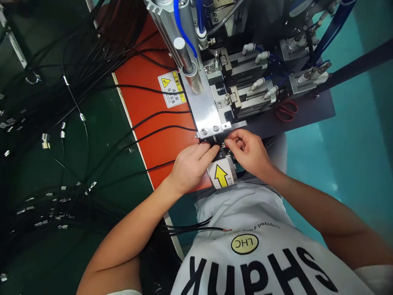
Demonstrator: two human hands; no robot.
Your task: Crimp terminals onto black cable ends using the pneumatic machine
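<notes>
My left hand (192, 166) rests on the orange plate (144, 110), its fingers closed and pinched at the dark fixture slot (222, 153) below the machine's silver bracket (207, 119). My right hand (247, 149) meets it from the right, fingers curled in a pinch over the same slot. What they pinch is too small to name; a thin black cable (162, 131) runs from the left toward my fingers. A white label with a yellow arrow (221, 175) sits just under both hands.
Several black cables with metal ends (46, 141) lie on the dark green table at left. A pneumatic machine with cylinders and blue hoses (242, 73) stands behind. Red scissors (287, 110) lie on its base. Loose cable ends (196, 227) cross my lap.
</notes>
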